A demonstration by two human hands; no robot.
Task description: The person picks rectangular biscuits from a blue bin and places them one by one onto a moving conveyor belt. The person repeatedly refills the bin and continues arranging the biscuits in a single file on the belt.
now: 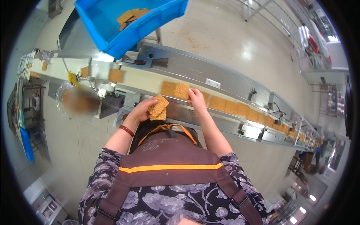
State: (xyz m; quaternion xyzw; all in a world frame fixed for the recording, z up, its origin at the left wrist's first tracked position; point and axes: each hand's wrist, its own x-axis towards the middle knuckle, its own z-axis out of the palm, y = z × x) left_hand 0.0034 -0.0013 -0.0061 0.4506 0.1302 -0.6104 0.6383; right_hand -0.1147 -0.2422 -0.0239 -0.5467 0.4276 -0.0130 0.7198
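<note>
My left hand (144, 108) grips a pair of golden-brown, grainy square crackers (159, 106), one overlapping the other, in front of the apron at the belt's near edge. Between the thumb and fingers of my right hand (195, 99), the right edge of another square cracker (182, 90) is pinched. That cracker is above the pale conveyor belt (140, 79), overlapping a flat cracker (168, 88) on its left. Whether it touches the belt I cannot tell. To the right of my hand, a row of similar crackers (232, 107) lies along the belt.
Beyond the conveyor's metal side rail (210, 71) stands a blue bin (108, 35) with broken cracker pieces (132, 17) in it. A dark-bristled brush (159, 62) lies by the rail. More single crackers (116, 75) sit on the belt to the left, near a yellow-tagged part (72, 78).
</note>
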